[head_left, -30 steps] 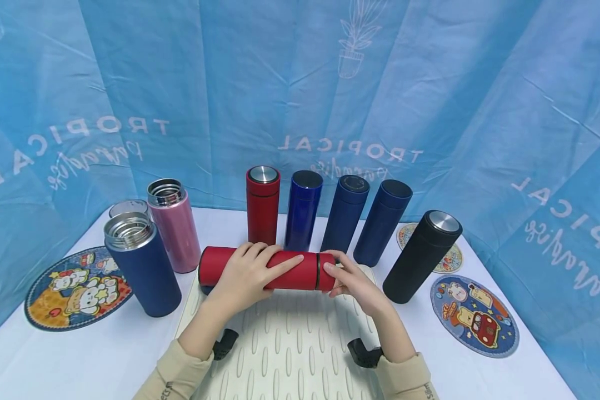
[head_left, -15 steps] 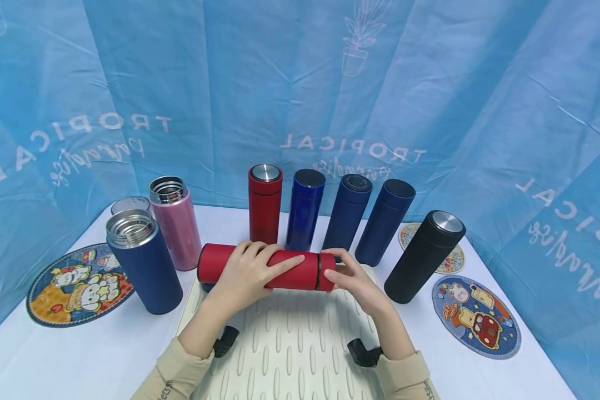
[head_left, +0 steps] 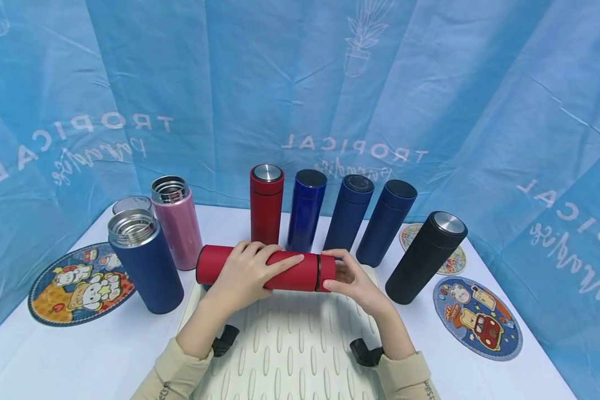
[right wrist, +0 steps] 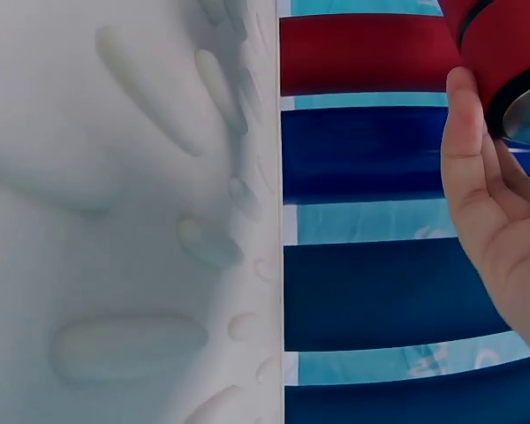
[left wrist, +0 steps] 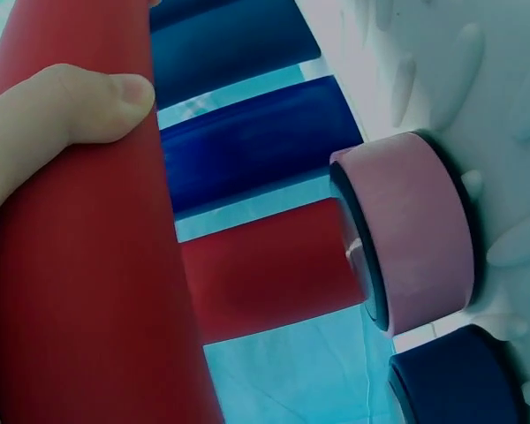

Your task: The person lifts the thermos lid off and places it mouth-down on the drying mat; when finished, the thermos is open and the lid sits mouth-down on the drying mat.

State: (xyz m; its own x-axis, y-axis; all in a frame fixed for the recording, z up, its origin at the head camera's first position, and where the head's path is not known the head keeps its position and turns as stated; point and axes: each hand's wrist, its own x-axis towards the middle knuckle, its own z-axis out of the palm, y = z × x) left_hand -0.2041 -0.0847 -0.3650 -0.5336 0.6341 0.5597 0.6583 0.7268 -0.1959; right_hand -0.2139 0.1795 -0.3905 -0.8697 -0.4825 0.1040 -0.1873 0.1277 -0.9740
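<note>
The red flask [head_left: 300, 276] is a long matte cylinder, held on its side and nearly level over the far end of the pale board [head_left: 280, 355]. Its cap [head_left: 327, 269], banded in black at the seam, is on and points right; the silvery end has a black rim

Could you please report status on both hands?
Left hand gripping matte red cylindrical flask, held sideways. Right hand on its red lid. Round pink cap, round navy cap nearby.
</note>
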